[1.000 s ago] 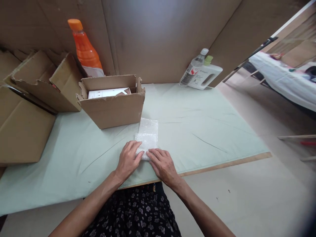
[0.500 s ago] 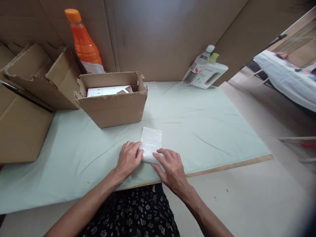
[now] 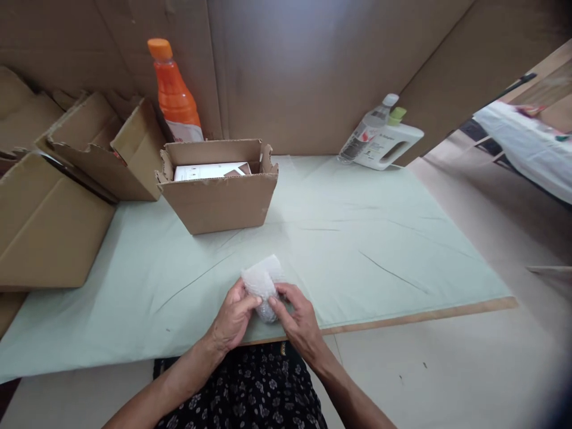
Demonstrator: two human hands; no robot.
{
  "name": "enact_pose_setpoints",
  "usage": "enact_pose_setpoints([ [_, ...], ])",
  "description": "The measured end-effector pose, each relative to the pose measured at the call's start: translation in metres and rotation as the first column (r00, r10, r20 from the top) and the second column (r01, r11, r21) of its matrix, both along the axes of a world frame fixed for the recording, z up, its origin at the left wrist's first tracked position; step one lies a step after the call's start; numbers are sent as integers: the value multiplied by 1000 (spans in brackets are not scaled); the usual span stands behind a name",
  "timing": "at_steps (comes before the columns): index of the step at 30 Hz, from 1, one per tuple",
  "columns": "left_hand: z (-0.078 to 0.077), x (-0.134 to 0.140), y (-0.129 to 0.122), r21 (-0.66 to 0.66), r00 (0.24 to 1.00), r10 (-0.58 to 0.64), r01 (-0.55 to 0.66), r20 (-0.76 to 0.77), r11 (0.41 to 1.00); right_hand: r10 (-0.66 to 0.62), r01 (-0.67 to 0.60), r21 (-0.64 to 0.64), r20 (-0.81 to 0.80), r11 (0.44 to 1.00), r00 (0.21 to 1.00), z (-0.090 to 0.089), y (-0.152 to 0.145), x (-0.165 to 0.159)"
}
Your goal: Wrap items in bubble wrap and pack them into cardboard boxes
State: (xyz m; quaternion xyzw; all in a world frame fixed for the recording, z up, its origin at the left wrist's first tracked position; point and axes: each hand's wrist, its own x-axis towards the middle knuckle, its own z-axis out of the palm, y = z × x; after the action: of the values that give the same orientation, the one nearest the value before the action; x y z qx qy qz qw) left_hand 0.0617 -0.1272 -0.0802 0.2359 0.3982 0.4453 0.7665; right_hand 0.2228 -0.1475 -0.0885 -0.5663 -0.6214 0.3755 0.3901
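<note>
A small piece of bubble wrap (image 3: pixel 263 280), whitish and see-through, is held between both hands close to the table's front edge. It looks folded or rolled, with its near end bulging and its far edge loose. My left hand (image 3: pixel 236 313) is closed on its left side, thumb pressed on top. On the right side my right hand (image 3: pixel 297 316) pinches it between thumb and fingers. Whether anything lies inside the wrap I cannot tell.
An open cardboard box (image 3: pixel 223 205) holding white boxes stands behind the hands. More cardboard boxes (image 3: pixel 53 226) line the left. An orange bottle (image 3: pixel 176 98) stands at the back; a clear bottle (image 3: pixel 364 134) and a white jug (image 3: pixel 391 146) are at the back right of the green-covered table (image 3: pixel 339 256).
The bubble wrap lay flat under my fingers; now it is lifted, turned and curled in both hands, nearer to me. The view has shifted slightly, moving the background right and down.
</note>
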Motion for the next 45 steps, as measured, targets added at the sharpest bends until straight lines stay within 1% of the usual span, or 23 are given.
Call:
enact_pose_setpoints([
  [2, 4, -7, -1, 63, 999, -19, 21, -31, 998, -105, 102, 78, 38, 992, 994, 6, -1, 7],
  [4, 7, -16, -2, 135, 993, -82, 93, -82, 986, -148, 149, 27, -32, 989, 989, 11, 4, 16],
  [6, 10, -21, -2, 192, 973, -149, 183, -178, 964, -64, 39, -125, -198, 991, 978, 16, 11, 20],
  [9, 12, -22, -1, 274, 881, -94, 244, -464, 930, 74, -158, -218, -351, 963, 934, 19, 19, 9],
  [12, 13, -22, 0, 350, 753, 16, 287, -658, 892, 26, -93, -209, -300, 973, 953, 18, 23, -7],
  [15, 15, -27, 1, 325, 776, -66, 338, -627, 883, -11, -80, -228, -371, 970, 929, 16, 26, -10],
  [17, 15, -31, 1, 253, 824, -219, 395, -523, 883, 47, -147, -231, -387, 962, 921, 16, 29, -3],
  [19, 14, -34, 3, 206, 828, -334, 461, -450, 863, 134, -224, -223, -358, 949, 924, 20, 34, 5],
  [22, 17, -38, 7, 210, 798, -381, 518, -467, 829, 284, -337, -207, -250, 918, 926, 40, 45, 13],
  [24, 25, -44, 14, 251, 780, -365, 539, -509, 804, 396, -407, -186, -95, 894, 913, 64, 56, 16],
  [26, 40, -56, 26, 364, 774, -224, 505, -592, 783, 413, -405, -132, 46, 905, 909, 94, 75, 19],
  [28, 61, -73, 46, 567, 728, 118, 410, -675, 714, 295, -295, -15, 40, 956, 955, 126, 104, 21],
  [30, 80, -90, 72, 775, 545, 562, 327, -622, 541, 140, -131, 121, -71, 984, 988, 153, 143, 20],
  [32, 91, -101, 101, 866, 289, 840, 359, -458, 348, 54, -26, 208, -129, 978, 990, 172, 186, 15],
  [34, 90, -107, 126, 859, 130, 931, 444, -342, 254, -17, 14, 224, 10, 975, 1000, 184, 225, 8],
  [35, 87, -107, 135, 845, 91, 943, 478, -319, 240, -61, 23, 219, 169, 975, 984, 188, 240, 4],
  [36, 82, -107, 143, 834, 66, 949, 500, -308, 235, -112, 30, 220, 370, 975, 922, 193, 252, -1],
  [37, 76, -106, 148, 829, 53, 953, 510, -297, 230, -155, 28, 224, 574, 974, 804, 197, 260, -7],
  [38, 71, -105, 150, 830, 48, 957, 511, -286, 222, -180, 12, 226, 743, 974, 645, 200, 265, -13],
  [40, 65, -103, 152, 839, 52, 963, 506, -264, 202, -171, -41, 198, 919, 979, 355, 207, 269, -27],
  [41, 64, -103, 151, 843, 58, 965, 502, -257, 194, -151, -62, 174, 949, 983, 276, 209, 270, -35],
  [43, 65, -103, 150, 848, 64, 964, 492, -260, 196, -73, -103, 101, 967, 990, 246, 212, 273, -49],
  [45, 68, -104, 149, 849, 64, 958, 482, -280, 217, 35, -143, 10, 952, 990, 305, 212, 277, -56],
])
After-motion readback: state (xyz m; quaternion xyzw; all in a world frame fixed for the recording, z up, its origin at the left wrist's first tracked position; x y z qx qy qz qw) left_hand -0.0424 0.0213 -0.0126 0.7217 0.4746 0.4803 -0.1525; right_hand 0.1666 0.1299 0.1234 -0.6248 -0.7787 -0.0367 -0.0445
